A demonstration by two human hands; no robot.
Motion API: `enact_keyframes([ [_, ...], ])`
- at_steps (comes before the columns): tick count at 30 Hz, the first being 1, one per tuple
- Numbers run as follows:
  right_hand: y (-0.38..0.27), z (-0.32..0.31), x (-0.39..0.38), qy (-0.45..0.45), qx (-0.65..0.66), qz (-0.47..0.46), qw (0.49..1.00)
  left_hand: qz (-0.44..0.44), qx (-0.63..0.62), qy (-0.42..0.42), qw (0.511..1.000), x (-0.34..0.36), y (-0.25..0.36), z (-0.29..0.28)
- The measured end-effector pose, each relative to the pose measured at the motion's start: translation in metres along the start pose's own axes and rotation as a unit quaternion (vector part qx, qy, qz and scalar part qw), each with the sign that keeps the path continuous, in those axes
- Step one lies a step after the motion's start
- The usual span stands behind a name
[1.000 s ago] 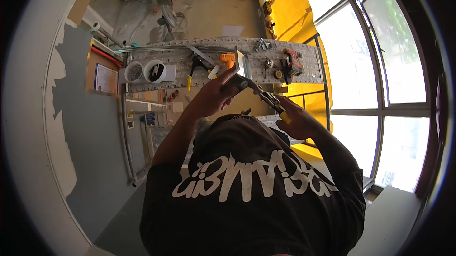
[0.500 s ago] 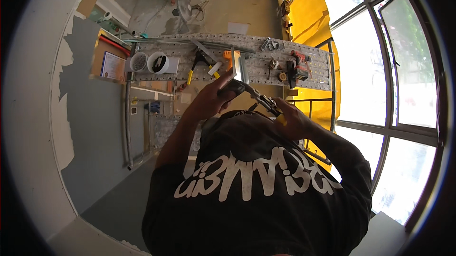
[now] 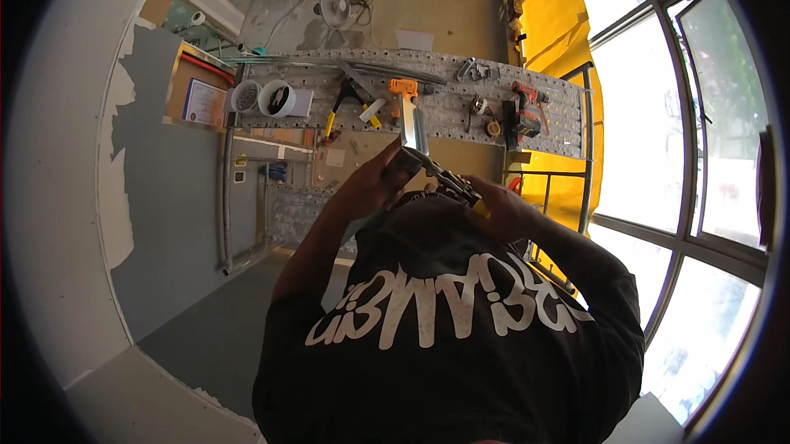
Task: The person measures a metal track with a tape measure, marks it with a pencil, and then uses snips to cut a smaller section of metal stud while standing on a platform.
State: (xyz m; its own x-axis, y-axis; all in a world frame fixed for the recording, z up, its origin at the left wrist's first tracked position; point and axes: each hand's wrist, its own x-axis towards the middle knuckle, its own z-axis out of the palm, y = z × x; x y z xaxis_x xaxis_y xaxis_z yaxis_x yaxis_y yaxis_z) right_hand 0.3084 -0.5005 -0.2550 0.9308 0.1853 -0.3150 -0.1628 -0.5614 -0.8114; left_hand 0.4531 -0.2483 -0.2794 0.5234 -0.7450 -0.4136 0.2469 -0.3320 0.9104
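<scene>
My left hand [image 3: 369, 185] is closed around the near end of a short, shiny metal channel [image 3: 418, 127], which points away from me toward the scaffold platform. In my right hand [image 3: 500, 209] is a pair of tin snips [image 3: 448, 179] with yellow on the handles, fingers wrapped round the grips. The jaws of the snips reach the near end of the channel, beside my left fingers. Whether the blades bite into the metal is too dark to make out. Both hands are in front of my chest, this side of the platform.
Across the perforated scaffold platform [image 3: 457, 125] lie an orange drill [image 3: 403, 88], a red drill [image 3: 527, 97], a tape measure [image 3: 493, 128], a yellow-and-black hand tool [image 3: 348, 97] and long metal strips [image 3: 313, 63]. Two white tubs [image 3: 265, 110] stand left. Windows [image 3: 638, 123] line the right; a fan [image 3: 335, 6] stands beyond.
The view has shifted slightly, so the platform appears further right. My hands and the channel have come a little lower and nearer me, uncovering the orange drill. Both grips are kept.
</scene>
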Motion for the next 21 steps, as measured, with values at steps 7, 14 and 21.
enact_keyframes([
  [7, 0.031, -0.013, -0.01, -0.019, -0.034, -0.016, 0.999, 0.017, -0.031, -0.079, 0.996, 0.028, -0.023, 0.01],
  [14, 0.047, -0.023, -0.017, -0.019, -0.038, -0.03, 0.999, -0.043, -0.37, -0.116, 0.921, 0.059, 0.012, 0.034],
  [21, 0.076, -0.024, -0.033, 0.003, -0.041, -0.027, 0.999, -0.055, -0.298, -0.11, 0.947, 0.067, 0.021, 0.043],
])
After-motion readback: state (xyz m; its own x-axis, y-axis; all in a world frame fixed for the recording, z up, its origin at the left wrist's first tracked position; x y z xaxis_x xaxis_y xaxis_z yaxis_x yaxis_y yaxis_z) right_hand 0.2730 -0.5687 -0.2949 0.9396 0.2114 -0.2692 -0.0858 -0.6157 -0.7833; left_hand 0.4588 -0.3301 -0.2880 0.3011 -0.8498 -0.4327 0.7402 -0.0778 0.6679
